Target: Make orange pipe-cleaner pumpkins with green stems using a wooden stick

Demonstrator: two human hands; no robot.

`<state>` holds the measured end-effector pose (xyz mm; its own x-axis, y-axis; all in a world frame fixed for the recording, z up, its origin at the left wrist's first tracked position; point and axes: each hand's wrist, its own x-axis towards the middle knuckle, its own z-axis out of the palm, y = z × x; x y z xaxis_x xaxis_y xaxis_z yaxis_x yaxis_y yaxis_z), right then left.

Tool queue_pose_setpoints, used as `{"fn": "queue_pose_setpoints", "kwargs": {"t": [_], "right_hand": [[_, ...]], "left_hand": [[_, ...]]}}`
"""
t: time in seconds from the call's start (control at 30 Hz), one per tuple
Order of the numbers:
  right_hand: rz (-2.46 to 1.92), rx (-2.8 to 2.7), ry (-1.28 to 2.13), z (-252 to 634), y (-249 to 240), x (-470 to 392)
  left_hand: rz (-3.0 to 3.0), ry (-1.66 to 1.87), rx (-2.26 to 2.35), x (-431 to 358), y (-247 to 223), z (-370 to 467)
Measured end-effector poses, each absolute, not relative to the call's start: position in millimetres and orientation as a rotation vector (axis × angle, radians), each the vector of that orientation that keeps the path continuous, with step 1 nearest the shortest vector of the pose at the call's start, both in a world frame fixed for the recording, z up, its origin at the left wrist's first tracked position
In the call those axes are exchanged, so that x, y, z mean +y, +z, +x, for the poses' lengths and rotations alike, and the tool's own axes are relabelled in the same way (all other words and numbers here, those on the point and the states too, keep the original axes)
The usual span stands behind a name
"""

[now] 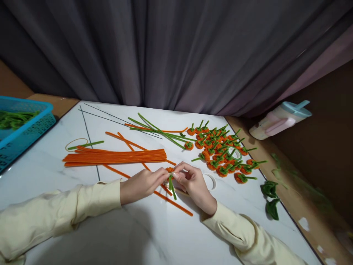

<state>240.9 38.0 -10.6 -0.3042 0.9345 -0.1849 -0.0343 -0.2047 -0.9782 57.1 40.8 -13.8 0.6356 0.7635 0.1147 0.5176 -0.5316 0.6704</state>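
A small orange pumpkin-like piece (170, 170) with green stems hanging down is pinched between my two hands. My left hand (145, 183) grips its left side with closed fingers. From the right, my right hand (193, 184) pinches the green part at its top, thumb and index finger together. Loose orange fuzzy stems (176, 206) lie under and around my hands. A thick orange bundle (116, 156) rests just beyond my left hand. Green fuzzy stems (157, 129) are spread farther back. Many finished-looking orange pieces with green stems (217, 147) cluster at the right.
A blue basket (27, 129) holds green material at the left. White tape (210, 182) lies beside my right hand, and another roll (234, 153) sits among the pieces. Green leaf shapes (272, 209) are near the right edge. A lidded cup (278, 119) stands behind, against a dark curtain.
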Motion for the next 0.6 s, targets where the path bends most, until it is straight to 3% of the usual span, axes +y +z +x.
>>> {"fn": "queue_pose_setpoints", "kwargs": {"t": [0.17,0.37,0.6], "right_hand": [[-1.157,-1.211,1.645,242,-12,40],[-1.176,-1.269,1.602,240,-10,40],[-1.147,-1.202,1.584,239,-10,41]], "left_hand": [[1.79,0.761,1.122,47,-6,60],[1.367,0.564,0.959,51,-3,65],[1.231,0.639,0.879,57,-8,60]]}}
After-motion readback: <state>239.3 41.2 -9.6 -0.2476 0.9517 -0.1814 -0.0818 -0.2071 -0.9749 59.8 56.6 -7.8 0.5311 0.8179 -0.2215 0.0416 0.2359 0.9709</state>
